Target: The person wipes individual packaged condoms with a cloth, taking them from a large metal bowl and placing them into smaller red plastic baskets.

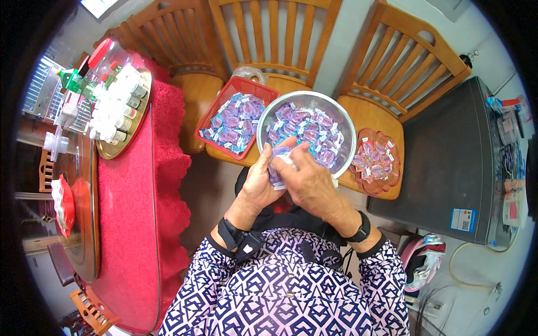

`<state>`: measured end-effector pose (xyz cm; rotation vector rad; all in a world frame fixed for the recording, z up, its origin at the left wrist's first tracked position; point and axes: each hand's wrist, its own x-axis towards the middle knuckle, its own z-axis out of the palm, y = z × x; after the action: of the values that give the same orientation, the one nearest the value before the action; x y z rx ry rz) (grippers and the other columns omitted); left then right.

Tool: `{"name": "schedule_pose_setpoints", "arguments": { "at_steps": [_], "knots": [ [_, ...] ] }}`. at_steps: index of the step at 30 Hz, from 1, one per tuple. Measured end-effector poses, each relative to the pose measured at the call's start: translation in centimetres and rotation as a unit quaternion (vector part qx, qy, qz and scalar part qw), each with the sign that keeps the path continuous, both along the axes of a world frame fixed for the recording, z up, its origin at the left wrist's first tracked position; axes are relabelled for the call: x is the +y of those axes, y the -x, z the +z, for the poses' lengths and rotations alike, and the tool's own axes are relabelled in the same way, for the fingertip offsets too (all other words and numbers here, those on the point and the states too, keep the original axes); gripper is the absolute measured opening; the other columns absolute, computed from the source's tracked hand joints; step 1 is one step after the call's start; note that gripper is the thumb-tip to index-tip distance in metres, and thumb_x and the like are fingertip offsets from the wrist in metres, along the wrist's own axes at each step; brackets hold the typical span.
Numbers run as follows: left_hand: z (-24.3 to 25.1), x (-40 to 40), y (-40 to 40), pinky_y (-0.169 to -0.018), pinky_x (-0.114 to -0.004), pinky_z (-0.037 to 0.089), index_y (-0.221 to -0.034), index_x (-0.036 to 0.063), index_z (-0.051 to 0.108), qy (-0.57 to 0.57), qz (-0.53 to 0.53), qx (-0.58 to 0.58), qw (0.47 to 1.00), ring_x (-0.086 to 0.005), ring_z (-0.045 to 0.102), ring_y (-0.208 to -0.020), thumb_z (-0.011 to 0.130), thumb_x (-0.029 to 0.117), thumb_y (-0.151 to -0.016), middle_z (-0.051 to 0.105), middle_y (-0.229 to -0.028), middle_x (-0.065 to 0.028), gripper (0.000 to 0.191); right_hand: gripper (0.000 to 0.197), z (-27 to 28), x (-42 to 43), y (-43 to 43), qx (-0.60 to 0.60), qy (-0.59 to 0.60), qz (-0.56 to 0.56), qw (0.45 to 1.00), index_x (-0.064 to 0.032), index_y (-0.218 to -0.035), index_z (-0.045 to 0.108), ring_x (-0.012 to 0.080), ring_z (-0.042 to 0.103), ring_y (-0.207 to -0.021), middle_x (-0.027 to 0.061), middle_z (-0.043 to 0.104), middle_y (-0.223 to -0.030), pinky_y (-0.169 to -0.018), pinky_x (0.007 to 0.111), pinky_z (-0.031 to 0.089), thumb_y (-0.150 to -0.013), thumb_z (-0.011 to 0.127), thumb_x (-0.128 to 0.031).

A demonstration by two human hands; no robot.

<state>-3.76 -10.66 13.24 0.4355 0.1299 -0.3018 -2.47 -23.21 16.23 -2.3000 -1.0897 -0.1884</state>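
My left hand holds a small purple plastic packet in front of the near rim of a round metal bowl. My right hand is over that packet, its fingers bent against a whitish piece; its exact grip is blurred. The bowl holds many purple and blue packets with white tabs. Left of it, a red plastic basket holds similar blue and purple packets. To the right, a scalloped amber dish carries reddish clear packets.
Basket, bowl and dish rest on wooden chairs. On the left, a table with a red cloth bears a round tray of white bottles and a red-lidded jar. A dark grey cabinet-like appliance stands at the right.
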Motion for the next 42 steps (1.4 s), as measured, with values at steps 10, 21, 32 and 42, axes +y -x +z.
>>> {"name": "schedule_pose_setpoints", "arguments": {
  "at_steps": [10,21,32,42],
  "knots": [
    [-4.9,1.9,0.0,-0.095,-0.046,0.039,-0.127,0.0001,0.034,0.035,0.031,0.195,0.98,-0.0348,0.044,-0.116,0.027,0.034,-0.096,0.044,-0.126,-0.0196,0.046,0.026,-1.0,-2.7,1.7,0.095,0.057,0.121,0.986,-0.0074,-0.1,0.055,0.0286,0.055,-0.071,0.0117,0.046,-0.079,-0.055,0.037,0.045,-0.073,0.053,-0.006],
    [-8.8,9.6,-7.7,-0.089,-0.057,0.04,-0.122,-0.0035,0.034,-0.121,0.177,0.274,0.937,-0.0387,0.05,-0.104,0.04,0.039,-0.092,0.048,-0.115,-0.0207,0.052,0.024,-1.6,-6.4,1.7,0.181,-0.01,0.048,0.982,-0.0091,-0.1,0.058,0.03,0.054,-0.071,0.0116,0.048,-0.077,-0.058,0.039,0.044,-0.076,0.058,-0.006],
    [-12.8,3.1,-5.0,-0.085,-0.037,0.046,-0.126,-0.0024,0.037,-0.329,-0.044,0.297,0.896,-0.0261,0.053,-0.101,0.043,0.012,-0.091,0.048,-0.12,-0.016,0.038,0.028,-2.0,-9.5,0.9,0.207,-0.042,-0.035,0.977,-0.0068,-0.102,0.058,0.0329,0.056,-0.074,0.0134,0.05,-0.086,-0.061,0.039,0.045,-0.075,0.058,-0.001],
    [-17.2,-2.8,-6.7,-0.06,-0.03,0.049,-0.103,-0.0011,0.057,-0.588,-0.238,0.117,0.764,-0.0184,0.058,-0.08,0.054,0.007,-0.08,0.059,-0.09,-0.0078,0.024,0.033,-3.3,-13.4,1.2,0.294,-0.033,-0.136,0.946,-0.0089,-0.107,0.058,0.0278,0.054,-0.074,0.0111,0.049,-0.082,-0.062,0.034,0.043,-0.075,0.057,-0.001]
  ]
}}
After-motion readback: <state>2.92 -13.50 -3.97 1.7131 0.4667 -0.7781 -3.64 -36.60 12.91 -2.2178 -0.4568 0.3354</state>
